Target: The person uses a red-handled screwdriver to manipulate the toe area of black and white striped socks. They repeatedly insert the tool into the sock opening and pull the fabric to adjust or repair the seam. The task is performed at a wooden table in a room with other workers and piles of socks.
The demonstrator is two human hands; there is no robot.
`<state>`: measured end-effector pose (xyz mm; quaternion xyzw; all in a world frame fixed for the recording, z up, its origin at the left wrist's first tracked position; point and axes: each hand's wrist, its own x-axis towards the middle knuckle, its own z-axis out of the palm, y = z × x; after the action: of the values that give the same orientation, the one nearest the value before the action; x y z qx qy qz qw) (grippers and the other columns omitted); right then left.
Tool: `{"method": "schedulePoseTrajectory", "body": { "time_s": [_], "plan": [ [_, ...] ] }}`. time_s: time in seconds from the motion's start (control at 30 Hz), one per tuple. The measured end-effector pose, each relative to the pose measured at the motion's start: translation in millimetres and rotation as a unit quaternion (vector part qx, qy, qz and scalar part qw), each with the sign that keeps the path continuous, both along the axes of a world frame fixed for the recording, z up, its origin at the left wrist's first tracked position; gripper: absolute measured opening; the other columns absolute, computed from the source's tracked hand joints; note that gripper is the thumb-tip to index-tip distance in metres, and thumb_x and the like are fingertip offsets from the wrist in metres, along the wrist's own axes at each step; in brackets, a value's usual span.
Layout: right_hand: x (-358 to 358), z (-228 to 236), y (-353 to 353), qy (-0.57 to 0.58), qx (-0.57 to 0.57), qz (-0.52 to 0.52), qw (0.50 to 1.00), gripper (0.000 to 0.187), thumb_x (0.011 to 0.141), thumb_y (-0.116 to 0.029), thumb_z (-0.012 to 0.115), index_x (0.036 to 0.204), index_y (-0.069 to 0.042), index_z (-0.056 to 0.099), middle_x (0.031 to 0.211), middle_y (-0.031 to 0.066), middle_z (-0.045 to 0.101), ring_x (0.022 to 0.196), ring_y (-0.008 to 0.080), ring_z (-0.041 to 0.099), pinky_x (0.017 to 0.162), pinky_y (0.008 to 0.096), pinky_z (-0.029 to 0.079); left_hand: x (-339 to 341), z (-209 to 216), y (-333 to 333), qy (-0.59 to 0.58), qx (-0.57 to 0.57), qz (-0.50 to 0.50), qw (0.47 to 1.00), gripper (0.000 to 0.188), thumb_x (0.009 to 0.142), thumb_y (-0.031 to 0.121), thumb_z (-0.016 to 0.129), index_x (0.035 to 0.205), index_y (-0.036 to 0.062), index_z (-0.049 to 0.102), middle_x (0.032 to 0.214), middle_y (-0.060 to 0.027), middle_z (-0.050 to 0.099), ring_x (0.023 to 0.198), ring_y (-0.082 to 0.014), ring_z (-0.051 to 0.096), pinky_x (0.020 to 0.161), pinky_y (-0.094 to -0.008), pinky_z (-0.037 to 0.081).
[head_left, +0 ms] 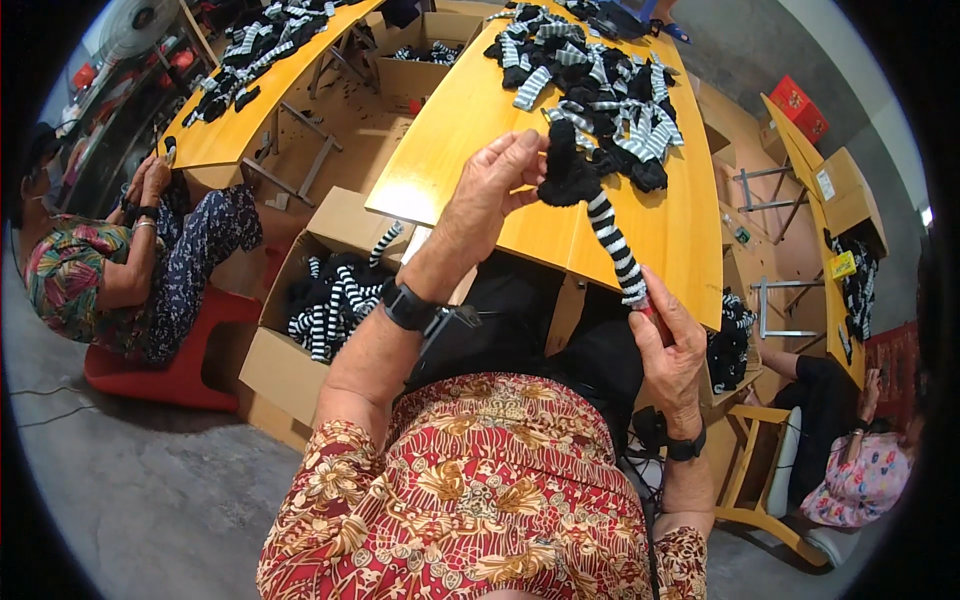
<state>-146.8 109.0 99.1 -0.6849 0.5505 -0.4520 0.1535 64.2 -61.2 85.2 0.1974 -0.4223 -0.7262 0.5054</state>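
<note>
Now, striped sock [612,240], black toe, stretched taut

A soft knitted cloth — matt, black with white stripes — is seen in the striped sock [600,215]. The desk [470,110] is made of smooth, yellowish wood with a slight sheen. The cardboard box [275,365] is shown as plain brown paperboard — dull and unglossed.

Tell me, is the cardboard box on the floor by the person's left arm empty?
No. The cardboard box holds a heap of black-and-white striped socks, lying below the person's left hand.
</note>
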Motion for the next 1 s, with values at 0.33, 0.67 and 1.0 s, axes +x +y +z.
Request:
{"method": "schedulePoseTrajectory", "body": {
  "time_s": [0.33,0.67,1.0],
  "plan": [
    [-8.2,7.2,10.2,0.033,0.037,0.023,0.999,0.045,0.080,0.004,0.062,0.125,-0.001,0.060,0.082,0.0086,0.061,0.072,0.0141,0.057,0.068,0.0253,0.047,1.6,-1.7,-11.1,-0.105,-0.116,0.049,0.987,0.017,0.092,0.022,0.065,0.099,0.0072,0.067,0.087,0.0028,0.065,0.080,-0.0045,0.059,0.074,-0.0222,0.050],
    [-16.1,10.7,12.7,0.196,0.030,0.106,0.974,0.053,0.075,0.003,0.068,0.127,-0.008,0.060,0.068,0.0076,0.052,0.055,0.0204,0.050,0.052,0.0317,0.043,0.0,15.9,-2.9,-0.263,-0.291,0.057,0.918,0.020,0.094,0.023,0.063,0.095,0.0026,0.064,0.081,0.0042,0.060,0.075,-0.0029,0.055,0.066,-0.0181,0.047],
    [-22.4,0.1,12.1,0.105,0.017,0.063,0.992,0.052,0.077,0.005,0.066,0.127,-0.007,0.060,0.071,0.0069,0.052,0.058,0.0161,0.049,0.055,0.0293,0.043,16.4,-4.2,-4.0,-0.258,-0.084,-0.104,0.957,0.039,0.090,0.036,0.066,0.112,0.0045,0.065,0.097,-0.0009,0.067,0.084,-0.0069,0.063,0.078,-0.0229,0.052]
  ]
}}
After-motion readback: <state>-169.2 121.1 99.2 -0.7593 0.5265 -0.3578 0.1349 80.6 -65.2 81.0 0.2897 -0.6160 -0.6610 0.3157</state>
